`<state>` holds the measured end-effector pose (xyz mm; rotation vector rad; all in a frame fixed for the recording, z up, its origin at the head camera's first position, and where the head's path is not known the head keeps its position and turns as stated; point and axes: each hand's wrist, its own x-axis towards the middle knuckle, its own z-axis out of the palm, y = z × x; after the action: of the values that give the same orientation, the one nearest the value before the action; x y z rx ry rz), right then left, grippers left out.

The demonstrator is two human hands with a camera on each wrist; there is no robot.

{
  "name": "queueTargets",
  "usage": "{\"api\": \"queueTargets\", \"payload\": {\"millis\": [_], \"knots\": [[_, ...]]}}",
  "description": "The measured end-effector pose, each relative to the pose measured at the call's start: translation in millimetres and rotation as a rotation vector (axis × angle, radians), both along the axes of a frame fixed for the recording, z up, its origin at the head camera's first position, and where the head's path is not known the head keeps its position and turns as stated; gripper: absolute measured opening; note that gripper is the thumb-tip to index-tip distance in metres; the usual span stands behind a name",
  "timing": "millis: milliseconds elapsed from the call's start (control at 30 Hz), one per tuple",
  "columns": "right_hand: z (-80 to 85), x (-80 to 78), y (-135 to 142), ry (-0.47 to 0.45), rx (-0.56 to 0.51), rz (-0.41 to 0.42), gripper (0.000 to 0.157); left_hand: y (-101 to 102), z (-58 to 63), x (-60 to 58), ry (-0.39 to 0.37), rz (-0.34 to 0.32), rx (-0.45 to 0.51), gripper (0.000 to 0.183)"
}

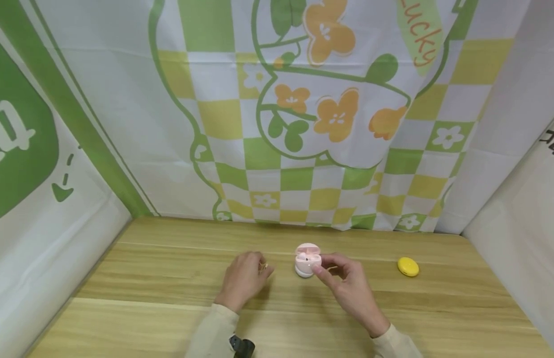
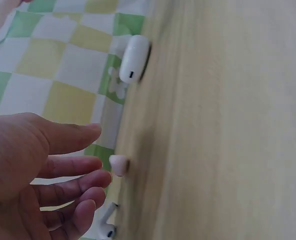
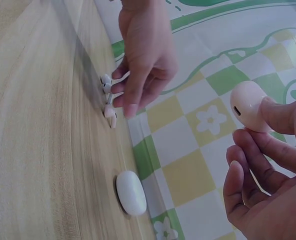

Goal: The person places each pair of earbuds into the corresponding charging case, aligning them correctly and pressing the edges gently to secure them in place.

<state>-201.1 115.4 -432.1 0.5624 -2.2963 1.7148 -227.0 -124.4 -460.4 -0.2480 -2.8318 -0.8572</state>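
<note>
My right hand pinches a pink earbud case between thumb and fingers. Its lid stands up, and a pale earbud shows inside. In the right wrist view this case is raised in the hand, apart from the white earbud case lying on the table. My left hand hovers over loose earbuds, thumb apart from its loosely bent fingers, holding nothing. Close to its fingertips in the left wrist view lie a pink earbud and a white earbud. From the head, the left hand mostly hides these earbuds.
A yellow round case lies on the wooden table right of the right hand. Behind the table hangs a checked cloth, with white cloth walls at both sides. A dark wrist device sits at the left sleeve.
</note>
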Motion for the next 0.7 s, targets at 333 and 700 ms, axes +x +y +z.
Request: {"api": "queueTargets", "payload": {"millis": [333,700], "knots": [[-1.6,-1.2,0.3,0.023,0.009,0.020,0.012,-1.6,-11.5,-3.0,-0.055,0.035,0.008,0.015],[-1.6,-1.7,0.9,0.024,0.018,0.016,0.013,-1.4,-15.4,-2.8,-0.029,0.023,0.009,0.022]]}}
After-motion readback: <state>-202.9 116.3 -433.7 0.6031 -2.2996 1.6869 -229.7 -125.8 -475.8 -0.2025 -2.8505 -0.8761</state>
